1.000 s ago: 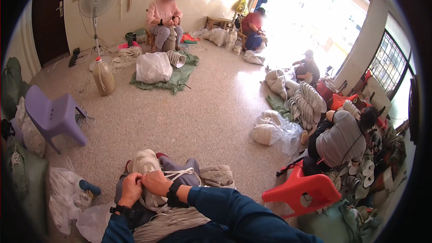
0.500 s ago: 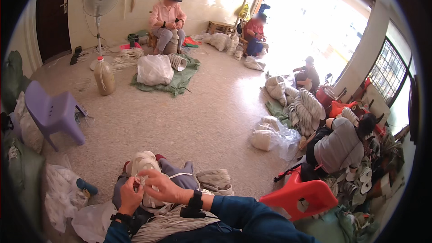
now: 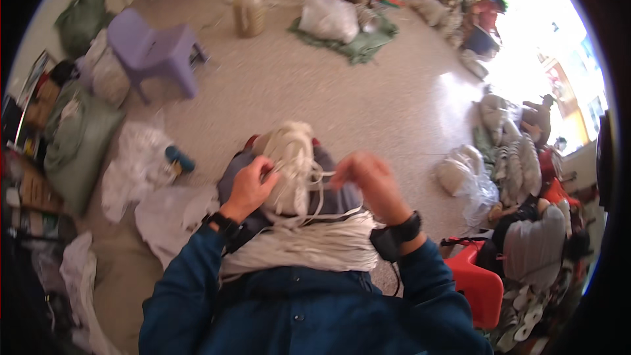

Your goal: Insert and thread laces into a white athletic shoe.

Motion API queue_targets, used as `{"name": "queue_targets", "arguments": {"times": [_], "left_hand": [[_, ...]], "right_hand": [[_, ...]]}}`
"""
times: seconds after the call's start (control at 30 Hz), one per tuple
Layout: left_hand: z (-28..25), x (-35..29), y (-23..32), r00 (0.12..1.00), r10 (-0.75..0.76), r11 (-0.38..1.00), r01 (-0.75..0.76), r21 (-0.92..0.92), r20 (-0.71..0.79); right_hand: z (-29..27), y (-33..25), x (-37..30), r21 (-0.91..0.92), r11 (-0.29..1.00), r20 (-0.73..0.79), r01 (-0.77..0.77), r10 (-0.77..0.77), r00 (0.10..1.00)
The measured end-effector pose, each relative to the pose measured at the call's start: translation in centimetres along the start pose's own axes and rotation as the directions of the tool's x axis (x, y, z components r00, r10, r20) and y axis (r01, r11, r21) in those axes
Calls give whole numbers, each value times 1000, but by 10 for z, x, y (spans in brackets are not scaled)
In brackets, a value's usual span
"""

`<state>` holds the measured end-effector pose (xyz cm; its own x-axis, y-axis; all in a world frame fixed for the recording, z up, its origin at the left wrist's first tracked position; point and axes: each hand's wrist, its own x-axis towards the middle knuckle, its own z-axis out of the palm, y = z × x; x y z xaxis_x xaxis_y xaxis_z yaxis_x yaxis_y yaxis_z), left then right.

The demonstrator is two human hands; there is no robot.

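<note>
A cream shoe upper (image 3: 287,187) with loose white shoelaces (image 3: 318,190) rests on my lap, its toe end pointing away from me. At its left side my left hand (image 3: 246,189) is closed, thumb and fingers pinched together; what they grip is too small to make out. To the right of the upper, my right hand (image 3: 368,181) is smeared by motion, with its fingers drawn together. A white lace runs from the upper to those fingertips. Across my thighs, nearer my body, lies a thick bundle of white laces (image 3: 309,246).
A red plastic chair (image 3: 474,283) stands close at my right. Left of me are white plastic bags (image 3: 138,167), a blue-green bottle (image 3: 179,158) and a purple chair (image 3: 154,49). Seated people work near shoe parts at the right (image 3: 536,246) and far side. A liquid-filled jug (image 3: 248,13) stands ahead.
My head view has tilted down and turned left. My hands, close together over the upper before, are now apart, the right one moved rightward with a lace stretched toward it.
</note>
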<state>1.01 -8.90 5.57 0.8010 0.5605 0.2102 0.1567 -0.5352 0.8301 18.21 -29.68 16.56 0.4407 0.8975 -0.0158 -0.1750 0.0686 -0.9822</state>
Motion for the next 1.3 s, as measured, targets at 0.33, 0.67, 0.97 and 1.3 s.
{"name": "queue_targets", "arguments": {"times": [0.33,0.67,0.97,1.3], "left_hand": [[7,-32,28,958,282,850,-278,448,58],[19,-13,22,918,383,755,-377,537,105],[5,-17,50,998,66,995,-66,-71,-7],[-5,-19,36,999,-32,982,36,-187,23]], "right_hand": [[-8,24,15,112,994,-286,-7,39,958],[-9,72,24,105,994,-306,8,24,952],[54,105,39,17,999,-25,-33,34,999],[51,112,41,-589,778,83,218,-210,974]]}}
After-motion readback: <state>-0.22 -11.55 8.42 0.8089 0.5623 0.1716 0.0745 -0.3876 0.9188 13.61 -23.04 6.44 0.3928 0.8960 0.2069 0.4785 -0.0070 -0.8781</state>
